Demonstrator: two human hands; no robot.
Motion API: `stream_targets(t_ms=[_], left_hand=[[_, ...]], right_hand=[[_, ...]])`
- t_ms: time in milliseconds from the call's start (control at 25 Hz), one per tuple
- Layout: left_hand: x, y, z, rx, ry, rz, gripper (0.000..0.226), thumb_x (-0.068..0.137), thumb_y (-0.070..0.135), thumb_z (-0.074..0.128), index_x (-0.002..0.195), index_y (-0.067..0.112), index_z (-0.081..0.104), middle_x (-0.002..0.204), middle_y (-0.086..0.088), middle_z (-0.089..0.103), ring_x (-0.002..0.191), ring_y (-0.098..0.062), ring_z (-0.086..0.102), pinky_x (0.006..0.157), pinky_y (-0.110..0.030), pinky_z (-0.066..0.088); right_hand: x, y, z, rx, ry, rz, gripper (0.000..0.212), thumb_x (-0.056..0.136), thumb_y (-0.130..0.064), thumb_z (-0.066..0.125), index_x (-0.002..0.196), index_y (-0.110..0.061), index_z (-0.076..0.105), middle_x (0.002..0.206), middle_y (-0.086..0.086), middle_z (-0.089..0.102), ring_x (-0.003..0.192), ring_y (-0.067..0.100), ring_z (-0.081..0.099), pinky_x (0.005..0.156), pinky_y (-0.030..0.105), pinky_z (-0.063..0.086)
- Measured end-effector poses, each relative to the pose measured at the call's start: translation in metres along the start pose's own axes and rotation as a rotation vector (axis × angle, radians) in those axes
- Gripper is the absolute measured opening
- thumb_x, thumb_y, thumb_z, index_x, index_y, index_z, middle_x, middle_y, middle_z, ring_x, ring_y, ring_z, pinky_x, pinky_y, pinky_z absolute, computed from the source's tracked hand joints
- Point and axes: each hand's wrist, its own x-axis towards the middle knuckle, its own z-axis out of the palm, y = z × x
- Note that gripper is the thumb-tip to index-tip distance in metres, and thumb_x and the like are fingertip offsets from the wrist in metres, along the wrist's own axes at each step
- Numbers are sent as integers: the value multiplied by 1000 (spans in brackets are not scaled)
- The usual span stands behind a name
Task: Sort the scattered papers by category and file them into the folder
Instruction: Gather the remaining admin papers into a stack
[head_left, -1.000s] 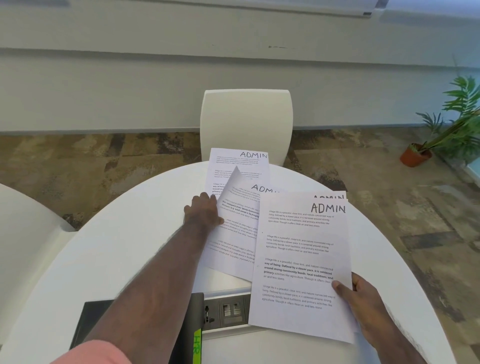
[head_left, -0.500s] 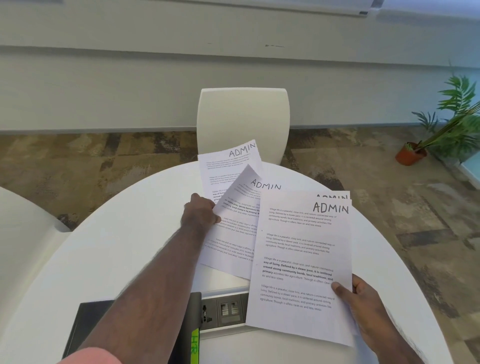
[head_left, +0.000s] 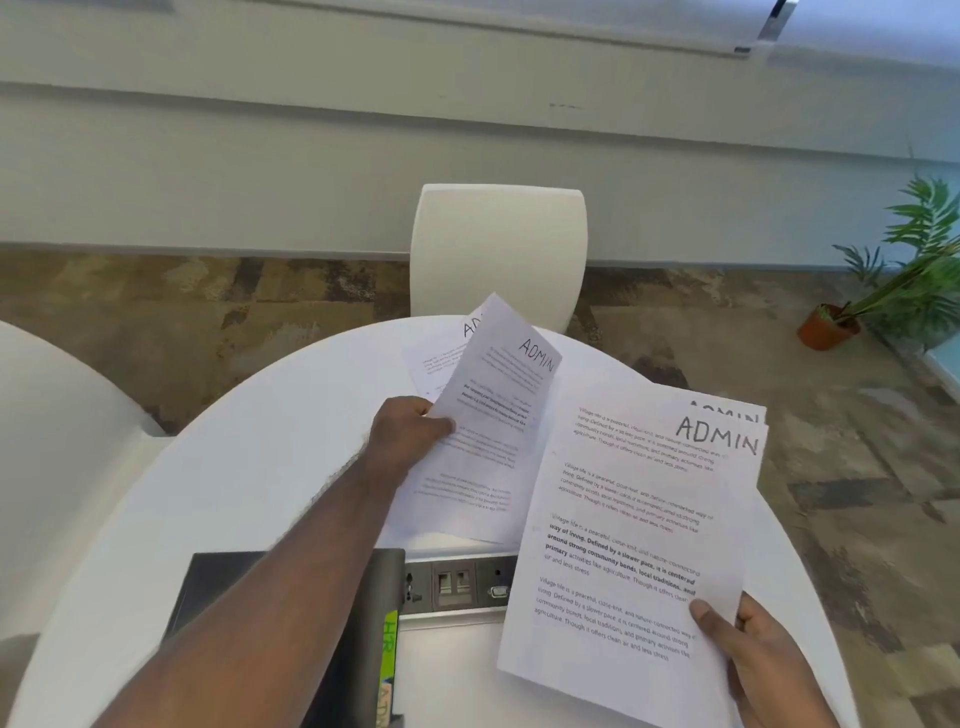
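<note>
My left hand (head_left: 410, 441) pinches the left edge of a printed sheet marked ADMIN (head_left: 488, 441) and holds it tilted up off the round white table (head_left: 249, 493). Another ADMIN sheet (head_left: 436, 358) lies flat behind it near the table's far edge, partly hidden. My right hand (head_left: 753, 654) grips the lower right corner of a small stack of ADMIN papers (head_left: 634, 540), held above the table's right side. A dark folder (head_left: 358, 649) with a green HR tab (head_left: 388, 644) lies at the near edge, mostly under my left forearm.
A socket panel (head_left: 457, 582) is set into the table between the folder and the held stack. A white chair (head_left: 498, 249) stands behind the table, another white chair (head_left: 57, 415) at the left. A potted plant (head_left: 831, 327) sits on the floor at the right.
My left hand closed on the middle ADMIN sheet and lifted its edge off the table, tilting it upright. The far sheet shifted slightly. The right hand's stack stayed about where it was.
</note>
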Motion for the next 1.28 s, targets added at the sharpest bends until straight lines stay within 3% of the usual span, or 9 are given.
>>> stream_targets(t_ms=[120,280,440,520,760,880,960,1120,1280], left_hand=[[-50,20,-8,-116,-39,-1,7,75,18,80,73,14,74,72,-1,76,62,-17,74,56,-29,59],[-111,70,-27,-184,-9,92,8,79,17,80,77,17,72,82,1,77,71,-20,75,67,-33,61],[-178,90,-40,-209,-138,49,9,75,11,81,82,9,76,81,-10,78,73,-28,76,71,-42,62],[-211,73,-35,-152,-197,-23,6,75,12,82,78,10,77,79,-10,78,70,-27,75,69,-40,61],[-302,-36,10,-20,-283,-228,5,80,16,80,81,16,76,77,0,78,63,-9,73,55,-23,58],[-335,-98,37,109,-262,-281,21,80,23,79,98,14,73,96,-3,76,85,-18,74,78,-36,61],[-351,-128,48,194,-267,-276,20,81,22,76,100,18,74,99,0,75,91,-18,71,82,-36,58],[-360,-156,54,343,-278,-207,25,84,19,69,108,21,73,109,6,69,93,-8,63,72,-18,45],[-351,-159,52,276,-288,-284,17,93,22,61,103,15,73,102,4,70,93,-15,68,79,-29,54]], right_hand=[[-38,-12,-27,36,-30,73,20,94,7,53,108,-1,65,96,18,76,75,28,75,55,30,61],[-80,-26,-63,44,-14,171,23,96,4,52,116,2,63,98,20,75,87,38,72,62,40,61],[-115,-43,-98,11,43,161,16,97,0,52,109,0,63,78,12,77,60,24,74,44,28,57],[-132,-46,-118,42,53,140,15,98,1,51,105,-4,63,81,8,77,58,19,73,44,25,56],[-166,-13,-147,105,43,136,26,97,7,46,117,-2,61,105,11,74,81,24,76,62,38,62],[-169,30,-145,1,27,211,23,94,4,54,117,1,60,107,18,74,92,37,73,75,52,60],[-171,63,-138,-74,14,269,24,93,2,59,117,0,61,109,17,74,97,40,71,85,58,56],[-175,123,-119,-218,-25,288,22,91,-1,65,111,-8,69,102,7,77,89,27,74,72,39,61],[-174,153,-104,-310,-31,313,21,91,-4,66,110,-13,69,101,3,77,91,25,73,80,43,60]])
